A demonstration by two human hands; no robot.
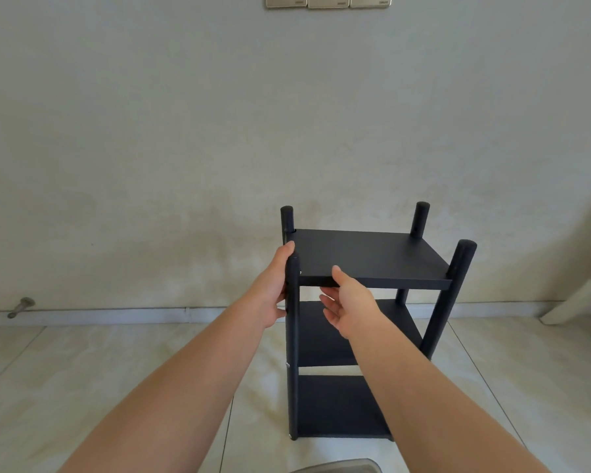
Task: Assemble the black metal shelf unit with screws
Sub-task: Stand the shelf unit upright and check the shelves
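Shelf unit (362, 302), black metal, three tiers, four round posts: standing upright on the tiled floor (116, 387), near the pale wall (287, 114), its long axis vertical. Top shelf panel (369, 256) is sitting level between the posts, whose capped ends are rising above it.

Left hand (270, 291): lying against the near-left post (292, 336), fingers reaching behind it toward the panel's left edge, thumb hidden behind the post; whether it is gripping the post or only bracing it I cannot tell.

Right hand (350, 307): pinching the panel's front edge, thumb pressing on top, fingers spread loosely beneath.

Governing relation: both hands are meeting the unit at its near-left top corner, the left nearer the post, the right just beside it along the front edge; the far and right-hand posts are standing well apart from either hand.

Small silver screw heads are showing low on the near-left post. Judgement: assembly is looking nearly complete.
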